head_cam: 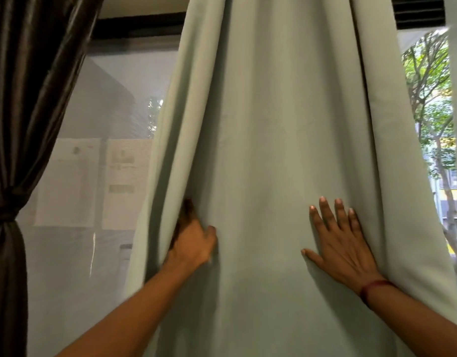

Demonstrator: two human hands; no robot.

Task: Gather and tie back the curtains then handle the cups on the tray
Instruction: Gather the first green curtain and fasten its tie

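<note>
Gripping a vertical fold of the pale green curtain (260,124) with the left hand (194,243), tucking the fingers (187,210) behind the fold and laying the thumb on its front, though blurring a little there. Pressing the right hand (343,243) flat against the front of the same curtain, well apart from the left, spreading straight fingers (327,215) wide and pointing them upward. Wearing a red thread band (374,287) on the right wrist. Facing the pale curtain hanging down the middle of the view, covering most of the window (114,112) and falling in deep pleats along both edges. Seeing at the far left a dark brown curtain (29,86) cinched by a matching tie (3,215), and green trees (428,112) past the pale curtain's right edge.
</note>
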